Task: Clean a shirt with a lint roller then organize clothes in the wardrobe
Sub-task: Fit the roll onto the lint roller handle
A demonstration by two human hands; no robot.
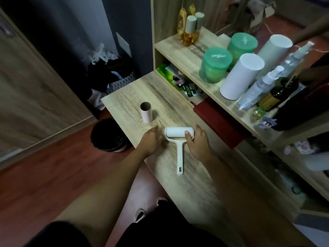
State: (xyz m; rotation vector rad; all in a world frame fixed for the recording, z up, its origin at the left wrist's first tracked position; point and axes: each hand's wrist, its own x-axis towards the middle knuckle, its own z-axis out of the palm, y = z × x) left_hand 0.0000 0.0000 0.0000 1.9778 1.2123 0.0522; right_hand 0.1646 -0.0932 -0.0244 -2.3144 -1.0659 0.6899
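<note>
Roller [179,133] flat on worktop [195,184], handle toward camera. Right grip [196,143] curled round roll's right end, thumb on top. Left grip [151,140] spread, resting on worktop just left. Tube [146,113] upright beyond.

The lint roller [179,134] lies on the desk [160,93], its handle toward the person. The right hand [197,142] holds the roll's right end. The left hand [151,140] rests on the desk just left of it. A cardboard tube [146,113] stands upright behind that hand. A bin [108,136] stands on the floor, left of the desk.
</note>
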